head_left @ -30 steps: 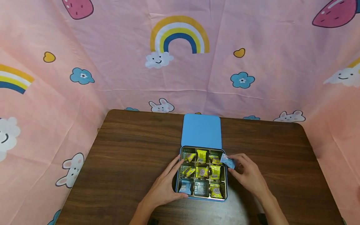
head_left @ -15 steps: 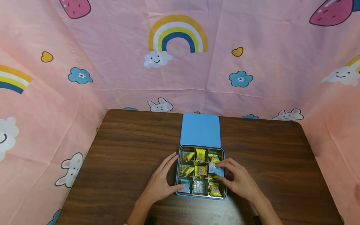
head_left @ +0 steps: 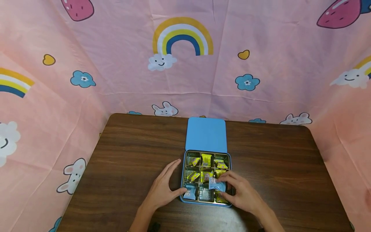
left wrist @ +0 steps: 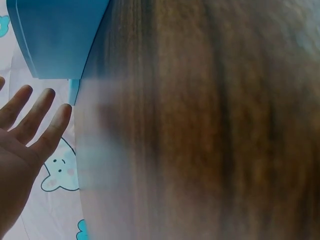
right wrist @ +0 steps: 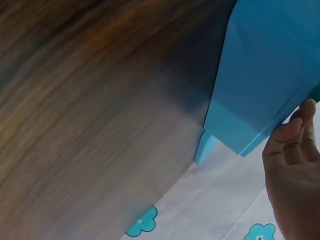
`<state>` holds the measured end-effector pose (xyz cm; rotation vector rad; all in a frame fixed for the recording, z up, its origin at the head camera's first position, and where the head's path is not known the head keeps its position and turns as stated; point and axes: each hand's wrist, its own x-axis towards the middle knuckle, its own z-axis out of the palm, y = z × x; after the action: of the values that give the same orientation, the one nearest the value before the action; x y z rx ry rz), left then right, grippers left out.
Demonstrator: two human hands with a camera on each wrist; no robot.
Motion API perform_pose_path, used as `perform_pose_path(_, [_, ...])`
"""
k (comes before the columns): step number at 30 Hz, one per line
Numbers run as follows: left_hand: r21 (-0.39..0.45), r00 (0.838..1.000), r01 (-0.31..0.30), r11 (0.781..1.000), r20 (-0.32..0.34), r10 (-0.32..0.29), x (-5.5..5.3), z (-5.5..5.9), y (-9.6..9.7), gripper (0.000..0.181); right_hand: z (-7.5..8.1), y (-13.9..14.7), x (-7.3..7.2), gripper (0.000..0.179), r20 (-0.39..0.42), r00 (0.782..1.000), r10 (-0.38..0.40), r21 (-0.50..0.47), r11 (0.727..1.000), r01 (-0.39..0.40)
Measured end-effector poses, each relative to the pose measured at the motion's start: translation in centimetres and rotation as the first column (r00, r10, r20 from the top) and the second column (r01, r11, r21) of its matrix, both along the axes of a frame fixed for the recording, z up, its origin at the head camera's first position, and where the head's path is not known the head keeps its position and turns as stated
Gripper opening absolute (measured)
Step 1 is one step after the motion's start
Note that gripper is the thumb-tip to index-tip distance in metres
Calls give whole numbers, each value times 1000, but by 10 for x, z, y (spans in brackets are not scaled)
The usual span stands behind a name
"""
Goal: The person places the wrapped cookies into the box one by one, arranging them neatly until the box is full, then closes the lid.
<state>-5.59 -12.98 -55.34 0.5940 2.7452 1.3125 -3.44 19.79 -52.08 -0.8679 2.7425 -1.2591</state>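
Note:
A blue hinged tin (head_left: 200,203) holds a clear tray with compartments in rows. My right hand (head_left: 242,193) pinches a blue-wrapped candy (head_left: 216,185) over the right part of the tin, close to the bare front-middle compartment (head_left: 205,194). A second blue-wrapped candy (head_left: 190,193) lies in the front-left compartment. Several yellow-wrapped candies (head_left: 206,160) fill the other compartments; the right hand partly covers those in the right column. Along the tin's left side, my left hand (head_left: 162,188) has extended fingers, its thumb tip at the front-left corner. In the right wrist view, the held candy is hidden.
The tin's lid (head_left: 206,134) lies folded back toward the far edge of the brown wooden table (head_left: 139,145). Behind and beside the table hangs a pink printed cloth (head_left: 121,64).
My right hand has carried the blue-wrapped candy from the tin's right rim leftward and toward the front, over the compartments. My left hand's fingers have drawn slightly away from the tin's left side.

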Motion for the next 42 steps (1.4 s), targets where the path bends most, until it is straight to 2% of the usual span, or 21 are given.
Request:
perform_pose_path(4, [1,1000,0,1000,-13,0,-1,1,-1,101,2,-5,4,41,5,1000,1,59,998,-1])
perform_pose_path(9, [11,1000,2,1000,-24,-2,-3,1,-2,100,3,-8,5,38,38,999,9,68,998,-12])
perform_pose_path(17, [-11,999,13,1000,-32,-14,-4,0,-2,95,1,-12,6,36,26,999,19,95,995,-22])
perform_pose_path(23, [-20,999,29,999,-41,-30,-6,2,-5,92,0,-12,6,37,20,1000,13,71,997,-14])
perform_pose_path(30, [-19,999,16,1000,-27,-16,-12,4,-10,92,-1,-10,3,38,-7,1000,20,23,1000,-20])
perform_pose_path(35, [-13,1000,-9,1000,-24,9,-18,3,-10,92,0,-3,-6,41,-39,999,-34,35,999,36])
perform_pose_path(39, [-14,999,7,1000,-41,-7,-26,0,-11,87,1,7,-14,42,-79,990,-117,75,990,123])
perform_pose_path(42, [-13,998,20,1000,-51,-20,-34,-1,-12,80,-1,16,-18,44,-96,980,-175,69,981,182])
